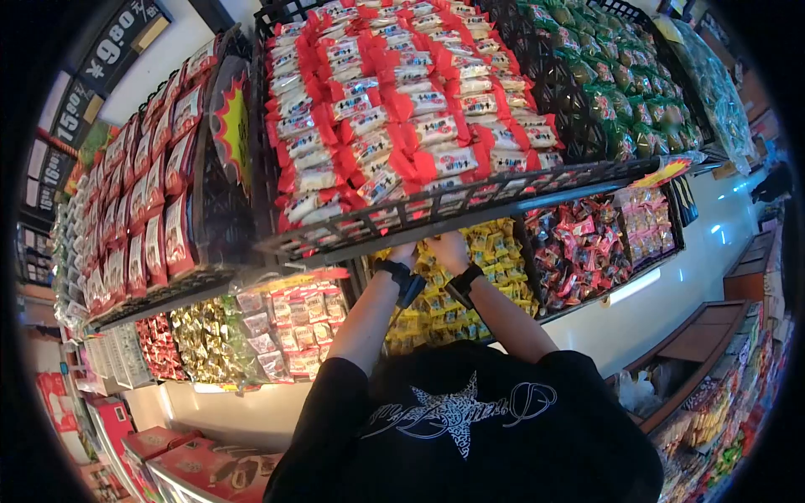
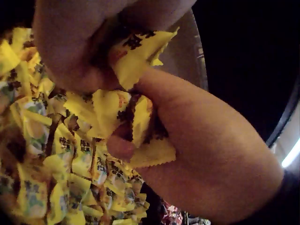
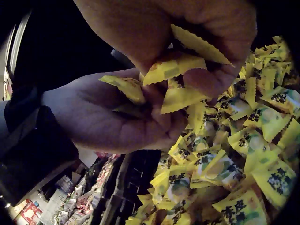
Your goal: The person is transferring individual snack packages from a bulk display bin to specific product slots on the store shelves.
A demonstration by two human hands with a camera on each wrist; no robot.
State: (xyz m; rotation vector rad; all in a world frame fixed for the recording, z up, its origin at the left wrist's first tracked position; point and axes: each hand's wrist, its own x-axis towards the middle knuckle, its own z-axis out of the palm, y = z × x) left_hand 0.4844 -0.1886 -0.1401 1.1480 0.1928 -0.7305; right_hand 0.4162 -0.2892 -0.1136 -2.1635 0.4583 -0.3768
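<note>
Yellow-wrapped candies (image 1: pixel 495 272) fill a lower bin in front of me. My left hand (image 1: pixel 402 253) and right hand (image 1: pixel 451 251) are close together over them, with the fingers partly hidden under the upper crate's edge in the head view. In the left wrist view, a yellow candy (image 2: pixel 131 63) sticks out of my left hand's curled fingers. My right hand (image 2: pixel 206 136), just below it, grips several more candies (image 2: pixel 110 108). The right wrist view shows yellow wrappers (image 3: pixel 183 101) poking out from between the fingers of both hands.
Above the hands is a black crate (image 1: pixel 394 220) of red-and-white packets (image 1: pixel 402 109), its front edge overhanging. Green packets (image 1: pixel 629 109) sit right of it and red pouches (image 1: pixel 155 197) left. Red-wrapped sweets (image 1: pixel 574 251) lie beside the yellow bin.
</note>
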